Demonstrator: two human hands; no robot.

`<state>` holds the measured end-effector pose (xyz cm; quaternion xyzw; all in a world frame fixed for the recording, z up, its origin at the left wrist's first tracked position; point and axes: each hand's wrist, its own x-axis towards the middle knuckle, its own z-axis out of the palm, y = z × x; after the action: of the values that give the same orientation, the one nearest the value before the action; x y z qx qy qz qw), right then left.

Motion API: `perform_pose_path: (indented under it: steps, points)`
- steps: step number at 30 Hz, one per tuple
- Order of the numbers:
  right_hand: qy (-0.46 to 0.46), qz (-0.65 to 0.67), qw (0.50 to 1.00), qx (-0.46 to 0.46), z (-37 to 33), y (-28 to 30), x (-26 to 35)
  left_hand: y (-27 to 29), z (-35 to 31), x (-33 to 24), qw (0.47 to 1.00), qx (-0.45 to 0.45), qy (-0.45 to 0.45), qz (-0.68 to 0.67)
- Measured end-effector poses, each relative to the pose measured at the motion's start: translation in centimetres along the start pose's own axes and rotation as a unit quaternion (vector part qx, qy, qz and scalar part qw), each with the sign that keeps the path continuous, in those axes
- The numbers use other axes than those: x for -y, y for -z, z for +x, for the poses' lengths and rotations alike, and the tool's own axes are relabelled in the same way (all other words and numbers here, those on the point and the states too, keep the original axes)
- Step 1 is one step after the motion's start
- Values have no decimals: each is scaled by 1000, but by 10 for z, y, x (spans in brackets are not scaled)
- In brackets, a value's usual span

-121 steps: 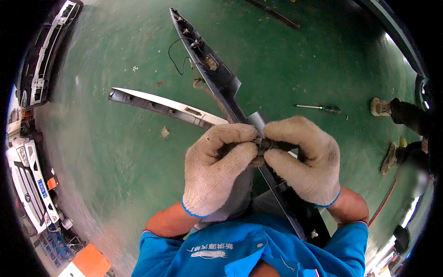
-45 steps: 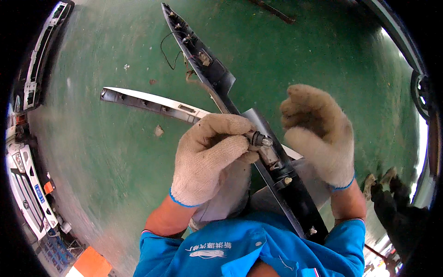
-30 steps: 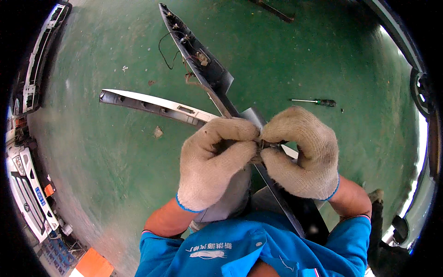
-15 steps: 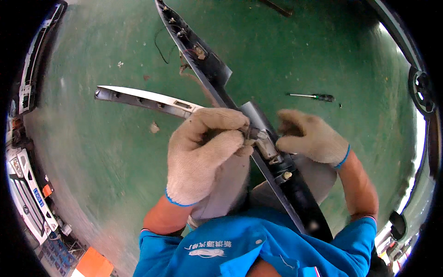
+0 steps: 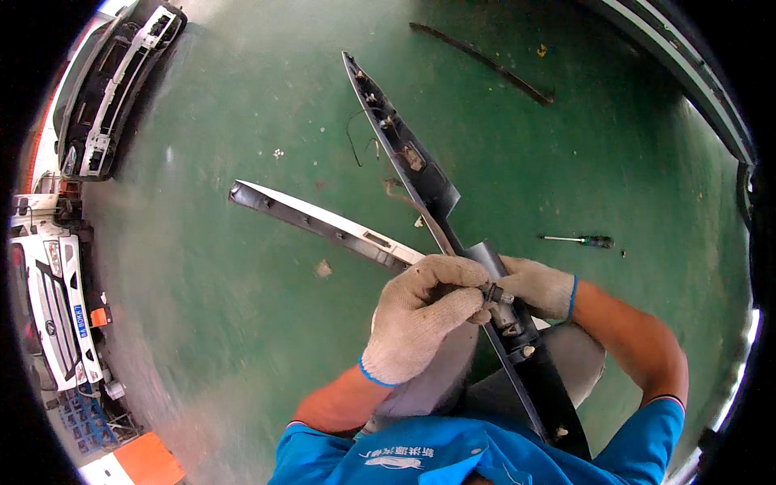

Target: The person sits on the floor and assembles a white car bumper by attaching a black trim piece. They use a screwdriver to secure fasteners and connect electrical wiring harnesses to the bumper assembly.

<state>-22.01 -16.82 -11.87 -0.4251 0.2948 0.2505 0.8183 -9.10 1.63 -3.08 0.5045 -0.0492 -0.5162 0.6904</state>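
A long dark car trim panel [image 5: 432, 187], its hollow side up, lies slantwise across my legs and reaches out over the floor. My left hand [image 5: 428, 315], in a knitted work glove, pinches a small dark lamp socket [image 5: 491, 293] with a clear tip above the panel. Just under it, a silvery lamp housing [image 5: 507, 320] sits in the panel. My gloved right hand [image 5: 540, 288] is closed at the panel's far edge beside the housing; its fingertips are partly hidden. Farther down the panel is a small pale plug [image 5: 528, 352].
A white trim strip [image 5: 323, 222] lies on the green floor left of the panel. To the right are a screwdriver [image 5: 594, 241] and a tiny dark piece [image 5: 623, 253]. A dark strip [image 5: 485, 61] lies farther off. Vehicle fronts [image 5: 61, 307] line the left side.
My right hand has moved in from beside the panel to its edge near the lamp housing. The left hand keeps its pinch on the lamp socket. The whole view has shifted.
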Motion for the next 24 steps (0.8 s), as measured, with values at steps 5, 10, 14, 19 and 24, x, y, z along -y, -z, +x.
perform_pose_path:
  steps: [5,10,14,19,24]
  points:
    - [59,-66,994,-67,-16,-2,11,8,1,5,998,32,-26,37]
    - [118,-116,983,-78,-50,-25,39,7,-6,-12,988,24,-115,95]
    - [138,4,989,-59,-66,-33,37,5,-10,-19,988,33,-127,83]
    - [173,10,982,-76,-74,-39,39,4,-17,-26,980,30,-104,168]
    - [211,-71,970,-97,-79,-45,36,-6,-29,-32,967,16,-85,239]
